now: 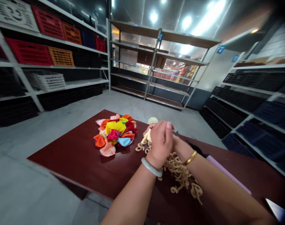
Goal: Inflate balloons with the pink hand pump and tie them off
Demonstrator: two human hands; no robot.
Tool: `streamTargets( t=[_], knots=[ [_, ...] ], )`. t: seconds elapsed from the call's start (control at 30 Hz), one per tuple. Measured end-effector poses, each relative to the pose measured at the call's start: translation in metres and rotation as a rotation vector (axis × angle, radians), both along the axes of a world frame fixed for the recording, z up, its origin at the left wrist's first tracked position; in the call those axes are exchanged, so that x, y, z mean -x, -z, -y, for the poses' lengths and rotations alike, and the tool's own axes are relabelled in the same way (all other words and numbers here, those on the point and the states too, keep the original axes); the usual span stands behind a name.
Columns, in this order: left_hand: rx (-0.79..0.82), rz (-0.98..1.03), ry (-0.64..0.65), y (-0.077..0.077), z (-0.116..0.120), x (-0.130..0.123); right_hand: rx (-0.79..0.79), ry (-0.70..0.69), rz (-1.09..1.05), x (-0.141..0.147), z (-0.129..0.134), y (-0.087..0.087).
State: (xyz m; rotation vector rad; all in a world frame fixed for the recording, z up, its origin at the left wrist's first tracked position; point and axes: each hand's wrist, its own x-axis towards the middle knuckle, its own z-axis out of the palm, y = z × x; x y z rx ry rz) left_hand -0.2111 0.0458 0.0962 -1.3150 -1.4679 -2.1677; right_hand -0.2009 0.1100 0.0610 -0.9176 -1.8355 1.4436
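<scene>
left hand (160, 142) against right hand (177, 144) | grip: can't tell which grasps pale-yellow piece (145, 137) poking out beside left hand | brown curls (178, 168) below, on counter (74, 156) | colourful crumpled pile (116, 128) left

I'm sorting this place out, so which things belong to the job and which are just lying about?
Likely the job: cream piece at the hands, curly tan strands, crumpled colourful pieces.

Likely lying about: flat lilac object, pale round object, plastic crates.

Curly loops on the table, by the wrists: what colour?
The curly loops are tan; the head view, the only one, shows them best.
</scene>
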Motion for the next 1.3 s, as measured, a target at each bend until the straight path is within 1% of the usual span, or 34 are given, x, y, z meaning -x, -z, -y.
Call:
streamTargets(
  t=[0.03, 0.1, 0.13, 0.17, 0.23, 0.33, 0.4, 0.5, 0.53, 0.6, 0.7, 0.8, 0.9, 0.93, 0.97, 1.0, 1.03, 1.07, 1.13, 1.17, 1.2, 1.23, 1.3],
  knots=[
    [-0.003, 0.001, -0.068, -0.001, -0.002, 0.002, 0.016, -0.062, -0.025, -0.005, -0.014, -0.006],
    [0.018, 0.091, -0.184, 0.000, -0.008, 0.008, 0.062, -0.205, -0.088, -0.022, -0.043, -0.019],
    [0.066, 0.120, -0.184, 0.002, -0.014, 0.011, 0.092, -0.252, -0.126, -0.032, -0.055, -0.024],
    [0.135, 0.131, -0.154, 0.005, -0.020, 0.014, 0.123, -0.280, -0.167, -0.043, -0.066, -0.028],
    [0.293, 0.143, -0.013, 0.014, -0.035, 0.017, 0.167, -0.272, -0.236, -0.065, -0.082, -0.030],
    [0.472, 0.238, 0.268, 0.029, -0.052, 0.011, 0.181, -0.218, -0.266, -0.092, -0.095, -0.026],
    [0.572, 0.333, 0.450, 0.036, -0.057, 0.001, 0.172, -0.210, -0.256, -0.107, -0.099, -0.021],
    [0.706, 0.441, 0.684, 0.038, -0.056, -0.016, 0.134, -0.213, -0.223, -0.126, -0.100, -0.013],
    [0.733, 0.453, 0.735, 0.038, -0.055, -0.021, 0.107, -0.215, -0.212, -0.131, -0.099, -0.011],
    [0.766, 0.448, 0.795, 0.037, -0.055, -0.029, 0.053, -0.231, -0.200, -0.142, -0.097, -0.006],
    [0.818, 0.422, 0.830, 0.039, -0.055, -0.035, 0.045, -0.260, -0.197, -0.153, -0.094, 0.003],
    [0.915, 0.415, 0.873, 0.043, -0.054, -0.038, 0.152, -0.228, -0.225, -0.160, -0.095, 0.011],
    [1.006, 0.504, 0.973, 0.042, -0.050, -0.040, 0.313, -0.180, -0.381, -0.170, -0.103, 0.011],
    [0.999, 0.566, 1.013, 0.040, -0.048, -0.040, 0.331, -0.160, -0.443, -0.176, -0.108, 0.010],
    [0.960, 0.642, 1.047, 0.037, -0.046, -0.039, 0.312, -0.130, -0.473, -0.183, -0.114, 0.009],
    [0.890, 0.723, 1.066, 0.033, -0.044, -0.038, 0.251, -0.088, -0.457, -0.191, -0.122, 0.008],
    [0.794, 0.803, 1.069, 0.030, -0.043, -0.036, 0.151, -0.026, -0.376, -0.201, -0.129, 0.007],
    [0.688, 0.877, 1.059, 0.026, -0.043, -0.034, 0.020, 0.041, -0.223, -0.211, -0.137, 0.007],
    [0.493, 0.994, 1.021, 0.019, -0.044, -0.025, -0.295, 0.166, 0.207, -0.231, -0.151, 0.010],
    [0.404, 1.031, 0.990, 0.017, -0.045, -0.019, -0.397, 0.192, 0.423, -0.240, -0.157, 0.013],
    [0.318, 1.060, 0.947, 0.016, -0.046, -0.013, -0.454, 0.180, 0.620, -0.247, -0.161, 0.017],
    [0.229, 1.087, 0.893, 0.017, -0.048, -0.007, -0.471, 0.141, 0.793, -0.252, -0.165, 0.020],
    [0.057, 1.147, 0.780, 0.019, -0.052, 0.006, -0.446, 0.039, 1.033, -0.257, -0.168, 0.025]
  ],
)
